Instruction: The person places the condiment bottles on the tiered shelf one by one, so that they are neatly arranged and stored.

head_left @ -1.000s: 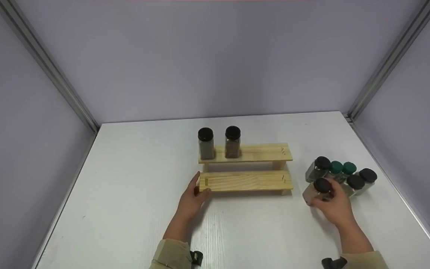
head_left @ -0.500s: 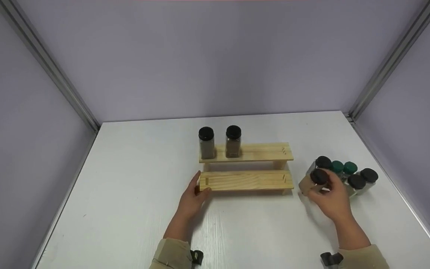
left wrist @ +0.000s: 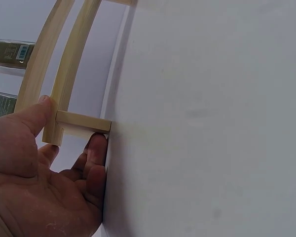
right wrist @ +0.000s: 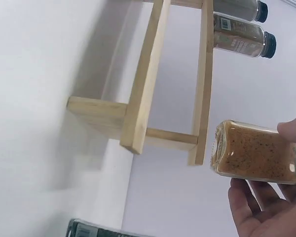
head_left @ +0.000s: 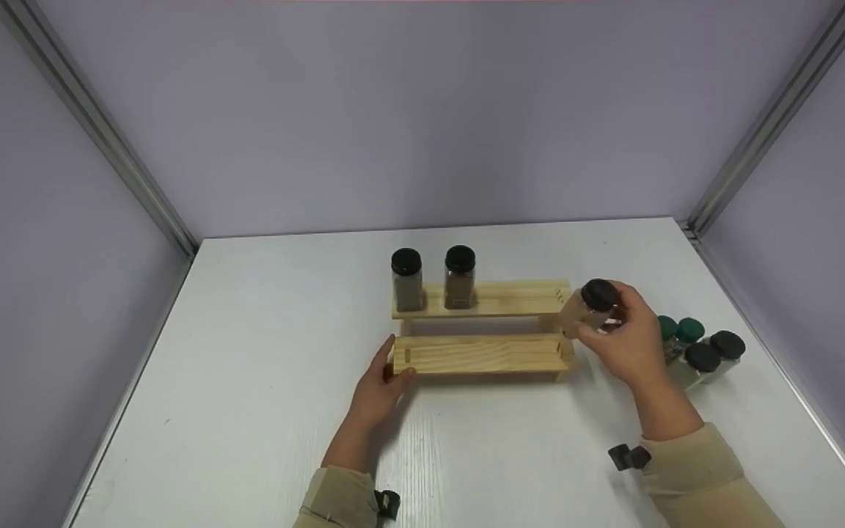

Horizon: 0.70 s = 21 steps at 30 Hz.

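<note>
A two-tier wooden spice rack (head_left: 488, 355) stands mid-table. My left hand (head_left: 373, 400) grips the left end of its lower tier; the left wrist view has the thumb (left wrist: 37, 114) against the wood and other fingers beneath. Raised by the rack's right end is a glass spice jar (right wrist: 259, 153) with orange-brown, dark-flecked seasoning and a black cap. My right hand (head_left: 635, 345) holds it between thumb and fingers, slightly tilted. In the right wrist view the jar's base is apart from the rack. Two black-capped jars, one greyish (head_left: 408, 292) and one brown (head_left: 459, 291), stand on the upper tier's left half.
Right of the rack, several jars cluster on the white table (head_left: 246, 381): green-capped jars (head_left: 689, 331), a black-capped jar (head_left: 702, 359) and another black-capped jar (head_left: 727, 347). My right hand hides part of this group. Walls border the table at the back and sides.
My right hand has lifted the seasoning jar and carried it left and away from me, from the cluster to the rack's right end. The left hand stays on the rack.
</note>
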Each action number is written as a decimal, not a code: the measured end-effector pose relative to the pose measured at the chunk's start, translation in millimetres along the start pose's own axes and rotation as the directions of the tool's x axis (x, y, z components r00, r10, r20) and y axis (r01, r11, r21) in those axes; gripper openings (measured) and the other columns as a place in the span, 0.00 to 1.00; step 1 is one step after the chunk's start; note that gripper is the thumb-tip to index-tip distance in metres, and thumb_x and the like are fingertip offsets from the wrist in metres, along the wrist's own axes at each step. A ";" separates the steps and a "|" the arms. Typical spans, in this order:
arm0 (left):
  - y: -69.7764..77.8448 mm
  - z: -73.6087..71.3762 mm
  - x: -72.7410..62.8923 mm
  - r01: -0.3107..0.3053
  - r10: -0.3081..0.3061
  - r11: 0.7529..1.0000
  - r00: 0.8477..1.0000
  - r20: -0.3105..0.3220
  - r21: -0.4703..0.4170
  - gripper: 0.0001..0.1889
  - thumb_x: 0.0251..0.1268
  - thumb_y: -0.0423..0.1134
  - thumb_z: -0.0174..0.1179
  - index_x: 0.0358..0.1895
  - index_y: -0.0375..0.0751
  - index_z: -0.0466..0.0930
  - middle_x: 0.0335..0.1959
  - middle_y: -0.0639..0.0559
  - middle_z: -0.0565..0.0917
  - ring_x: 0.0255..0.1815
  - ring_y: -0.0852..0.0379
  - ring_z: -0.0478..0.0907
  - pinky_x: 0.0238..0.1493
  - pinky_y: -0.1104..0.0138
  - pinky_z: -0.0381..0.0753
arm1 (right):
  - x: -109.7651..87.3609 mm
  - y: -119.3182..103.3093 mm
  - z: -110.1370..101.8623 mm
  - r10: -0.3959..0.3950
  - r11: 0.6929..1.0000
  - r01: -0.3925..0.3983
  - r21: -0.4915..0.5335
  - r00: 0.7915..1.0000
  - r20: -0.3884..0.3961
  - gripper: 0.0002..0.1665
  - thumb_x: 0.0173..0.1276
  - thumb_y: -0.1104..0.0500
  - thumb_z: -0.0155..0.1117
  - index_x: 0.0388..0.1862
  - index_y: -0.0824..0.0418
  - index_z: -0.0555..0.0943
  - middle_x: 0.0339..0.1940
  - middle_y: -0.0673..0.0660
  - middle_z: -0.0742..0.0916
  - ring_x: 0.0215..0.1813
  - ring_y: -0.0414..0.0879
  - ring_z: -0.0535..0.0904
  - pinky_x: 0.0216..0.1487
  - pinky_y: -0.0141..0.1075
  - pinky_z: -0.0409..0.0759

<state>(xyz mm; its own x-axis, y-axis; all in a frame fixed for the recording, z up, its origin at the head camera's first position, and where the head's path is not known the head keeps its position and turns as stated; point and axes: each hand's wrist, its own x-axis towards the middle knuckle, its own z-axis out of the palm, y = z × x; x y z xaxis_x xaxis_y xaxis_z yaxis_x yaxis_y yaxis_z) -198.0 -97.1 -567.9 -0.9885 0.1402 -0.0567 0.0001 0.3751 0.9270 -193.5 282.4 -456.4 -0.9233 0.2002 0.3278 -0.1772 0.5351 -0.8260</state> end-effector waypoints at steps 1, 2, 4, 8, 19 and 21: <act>-0.5 -0.1 0.1 -0.001 0.001 1.000 1.000 0.000 -0.001 0.41 0.80 0.49 0.62 0.86 0.41 0.53 0.49 0.39 0.80 0.47 0.49 0.75 0.50 0.53 0.78 | 3.2 -2.7 3.3 0.005 1.000 -0.005 -0.002 1.000 0.006 0.36 0.59 0.71 0.76 0.68 0.67 0.77 0.59 0.63 0.85 0.52 0.49 0.80 0.48 0.31 0.79; -0.7 -0.1 0.2 -0.004 0.004 1.000 1.000 -0.001 -0.004 0.41 0.80 0.49 0.62 0.86 0.41 0.53 0.51 0.39 0.81 0.48 0.48 0.75 0.51 0.52 0.79 | 6.4 -5.3 6.6 0.012 1.000 -0.012 0.002 1.000 0.012 0.36 0.60 0.70 0.76 0.68 0.67 0.77 0.59 0.63 0.85 0.52 0.50 0.80 0.49 0.32 0.79; -1.2 -0.1 0.6 -0.005 0.005 1.000 1.000 -0.004 -0.006 0.41 0.80 0.49 0.62 0.86 0.41 0.54 0.52 0.38 0.80 0.49 0.47 0.75 0.52 0.51 0.78 | 11.9 -10.1 13.3 0.031 1.000 -0.031 0.003 0.999 0.024 0.35 0.61 0.67 0.77 0.68 0.67 0.77 0.59 0.64 0.85 0.53 0.52 0.80 0.50 0.33 0.79; -2.1 -0.2 1.1 -0.012 0.012 1.000 1.000 -0.009 0.004 0.40 0.80 0.49 0.62 0.86 0.41 0.54 0.52 0.38 0.81 0.50 0.46 0.76 0.54 0.50 0.78 | 23.3 -17.7 26.2 0.048 0.999 -0.049 0.021 0.997 0.053 0.35 0.62 0.65 0.78 0.68 0.66 0.77 0.59 0.64 0.85 0.54 0.54 0.80 0.50 0.35 0.79; -3.2 -0.1 0.8 -0.021 0.020 1.000 1.000 -0.009 -0.017 0.40 0.80 0.47 0.63 0.86 0.40 0.54 0.62 0.29 0.79 0.58 0.40 0.78 0.61 0.44 0.77 | 53.5 -38.2 58.7 0.036 0.999 -0.042 0.034 0.987 0.156 0.38 0.62 0.61 0.77 0.70 0.62 0.75 0.59 0.62 0.84 0.56 0.56 0.80 0.56 0.50 0.80; -2.4 0.2 0.9 -0.022 0.021 1.000 1.000 -0.008 -0.018 0.40 0.80 0.48 0.63 0.86 0.41 0.54 0.67 0.27 0.76 0.62 0.38 0.77 0.64 0.43 0.76 | 55.6 -39.0 63.7 0.041 0.998 -0.047 0.033 0.986 0.162 0.38 0.62 0.61 0.78 0.70 0.62 0.75 0.59 0.61 0.84 0.56 0.56 0.80 0.57 0.50 0.80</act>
<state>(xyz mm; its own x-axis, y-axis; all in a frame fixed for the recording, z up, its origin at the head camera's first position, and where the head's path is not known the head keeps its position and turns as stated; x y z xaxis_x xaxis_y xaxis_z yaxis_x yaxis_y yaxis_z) -198.9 -97.7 -570.3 -0.9895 0.1405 -0.0337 0.0187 0.3557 0.9344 -259.6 220.4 -435.2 -0.9728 0.0864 0.2150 -0.1447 0.4981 -0.8550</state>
